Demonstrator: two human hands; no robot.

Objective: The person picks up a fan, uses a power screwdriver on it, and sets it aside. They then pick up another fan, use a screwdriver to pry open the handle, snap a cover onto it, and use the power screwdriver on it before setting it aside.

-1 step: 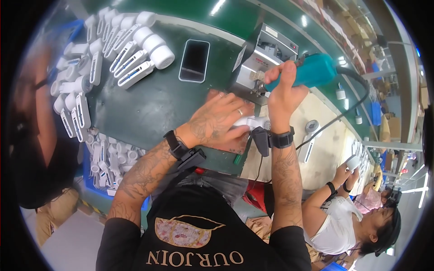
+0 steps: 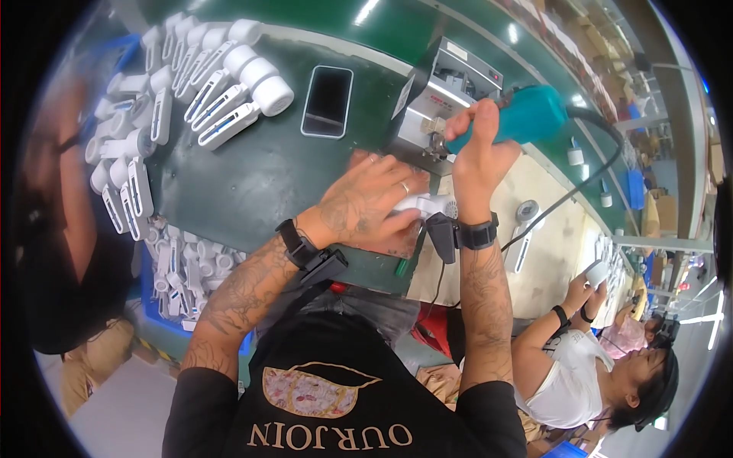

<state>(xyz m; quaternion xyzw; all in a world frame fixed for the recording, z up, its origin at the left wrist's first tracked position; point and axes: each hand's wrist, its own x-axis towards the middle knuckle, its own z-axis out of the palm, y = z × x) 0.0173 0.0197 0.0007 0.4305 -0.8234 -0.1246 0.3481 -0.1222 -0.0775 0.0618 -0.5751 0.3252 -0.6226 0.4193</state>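
Observation:
My left hand [image 2: 363, 200] lies over a white handheld device with a round, vented head [image 2: 435, 206], fingers wrapped round it and pressing it onto a reddish-brown pad [image 2: 382, 246]. Much of the device is hidden under that hand. Gripped in my right hand [image 2: 485, 156] is a teal electric screwdriver [image 2: 534, 114] with a black cord. Its tip end is at the front of a grey metal screw feeder [image 2: 420, 126]; whether a screw sits on the tip is too small to tell.
A phone [image 2: 328, 101] lies on the green bench. Rows of white devices [image 2: 229, 122] stand at the far left, above a blue bin [image 2: 160, 319] of more. Another device [image 2: 523, 237] rests on the board at right. One co-worker [image 2: 561, 374] sits right, another person [image 2: 69, 229] left.

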